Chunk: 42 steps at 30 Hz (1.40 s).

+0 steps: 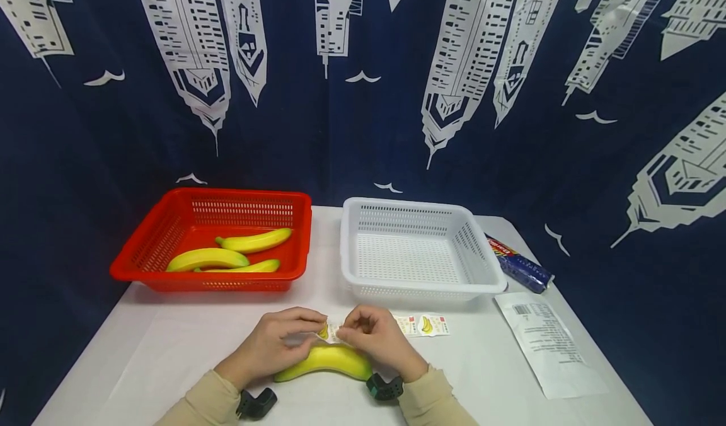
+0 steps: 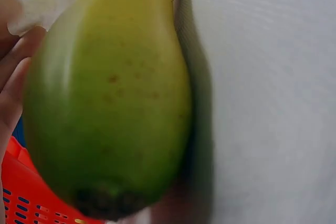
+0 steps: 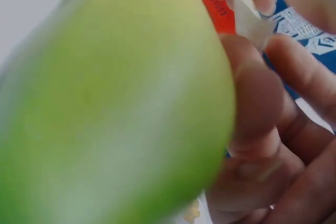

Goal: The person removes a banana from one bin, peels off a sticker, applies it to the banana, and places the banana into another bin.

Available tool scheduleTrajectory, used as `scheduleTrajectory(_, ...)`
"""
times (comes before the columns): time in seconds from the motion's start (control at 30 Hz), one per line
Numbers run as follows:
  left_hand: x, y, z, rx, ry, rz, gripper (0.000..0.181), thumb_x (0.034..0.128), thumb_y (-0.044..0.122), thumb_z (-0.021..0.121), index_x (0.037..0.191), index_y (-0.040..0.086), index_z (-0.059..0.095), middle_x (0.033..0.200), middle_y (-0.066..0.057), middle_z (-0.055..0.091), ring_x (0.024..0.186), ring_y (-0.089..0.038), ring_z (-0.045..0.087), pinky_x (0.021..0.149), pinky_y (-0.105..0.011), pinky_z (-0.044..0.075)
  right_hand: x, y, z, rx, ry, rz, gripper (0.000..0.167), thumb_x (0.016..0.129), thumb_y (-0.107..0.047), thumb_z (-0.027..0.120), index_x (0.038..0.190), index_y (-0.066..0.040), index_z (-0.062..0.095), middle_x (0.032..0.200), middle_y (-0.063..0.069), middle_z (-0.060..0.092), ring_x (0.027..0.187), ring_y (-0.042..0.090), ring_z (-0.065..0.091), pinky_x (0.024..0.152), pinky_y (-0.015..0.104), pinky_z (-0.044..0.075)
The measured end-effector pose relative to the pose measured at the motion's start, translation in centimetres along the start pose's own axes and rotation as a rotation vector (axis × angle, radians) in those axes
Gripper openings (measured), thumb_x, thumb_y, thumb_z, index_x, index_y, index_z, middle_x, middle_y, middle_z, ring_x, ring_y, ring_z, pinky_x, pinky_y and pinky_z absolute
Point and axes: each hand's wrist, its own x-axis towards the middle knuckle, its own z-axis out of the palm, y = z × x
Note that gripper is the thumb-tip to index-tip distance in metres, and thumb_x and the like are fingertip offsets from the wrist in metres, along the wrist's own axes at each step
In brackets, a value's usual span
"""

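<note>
A yellow-green banana (image 1: 326, 362) lies on the white table between the two wrists; it fills much of the left wrist view (image 2: 110, 87) and the right wrist view (image 3: 115, 98). Just beyond it, a strip of banana-print stickers (image 1: 433, 325) runs to the right. The left hand (image 1: 278, 343) pinches the strip's left end. Close beside it, the right hand (image 1: 381, 339) has its thumb and index finger bent together at the strip; whitish paper (image 3: 252, 22) shows between the hands in the right wrist view. Whether a sticker is off its backing cannot be told.
A red basket (image 1: 227, 281) holding several bananas stands at the back left. Beside it is a white basket (image 1: 420, 289). A blue packet (image 1: 524, 271) lies to its right, with a white printed sheet (image 1: 547, 344) nearer the front. A dark blue curtain hangs behind.
</note>
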Motion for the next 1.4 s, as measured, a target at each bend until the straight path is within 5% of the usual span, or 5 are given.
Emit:
scheduleTrajectory(0.13,0.1,0.0,0.0,-0.010,0.032,-0.004,0.033,0.0740,-0.004,0.087,0.104,0.008,0.080,0.111,-0.006,0.076,0.100,-0.018,0.074,0.092,-0.018,0.054,0.2,0.0,0.2,0.002,0.031,0.070,0.023,0.088,-0.010,0.080,0.099,0.003,0.065,0.078,0.005,0.067,0.054,0.002,0.052,0.050,0.016,0.045)
scheduleTrajectory(0.3,-0.2,-0.1,0.0,-0.011,0.045,-0.124,0.028,0.0777,-0.002,0.087,0.100,0.014,0.080,0.107,-0.002,0.076,0.093,-0.014,0.074,0.087,-0.016,0.054,0.3,0.1,0.1,0.014,0.002,0.062,0.042,0.088,-0.005,0.077,0.126,0.007,0.064,0.085,0.010,0.070,0.059,0.002,0.055,0.054,0.016,0.045)
scheduleTrajectory(0.63,-0.3,0.4,-0.7,-0.207,-0.149,-0.384,0.031,0.0869,0.008,0.082,0.116,0.015,0.074,0.095,0.005,0.075,0.079,-0.004,0.067,0.069,-0.026,0.057,-0.2,0.5,0.5,-0.013,-0.083,-0.033,0.009,0.090,-0.010,0.078,0.088,-0.002,0.074,0.073,0.001,0.066,0.060,-0.001,0.052,0.055,0.015,0.043)
scheduleTrajectory(1.0,-0.3,0.5,-0.7,-0.175,-0.222,-0.266,0.037,0.0831,0.001,0.082,0.117,0.015,0.073,0.084,0.010,0.068,0.076,-0.002,0.063,0.067,-0.024,0.056,-0.4,0.3,0.9,-0.203,-0.092,-0.245,0.017,0.085,-0.010,0.084,0.080,-0.017,0.069,0.088,-0.001,0.063,0.069,0.009,0.048,0.060,0.017,0.041)
scheduleTrajectory(1.4,-0.4,0.2,-0.6,-0.141,-0.261,-0.231,0.038,0.0830,0.001,0.081,0.118,0.011,0.072,0.084,0.009,0.067,0.073,0.000,0.062,0.064,-0.023,0.055,-0.4,0.7,1.4,-0.285,-0.080,-0.243,0.023,0.082,-0.016,0.087,0.081,-0.020,0.064,0.093,-0.005,0.064,0.085,0.008,0.057,0.073,0.023,0.050)
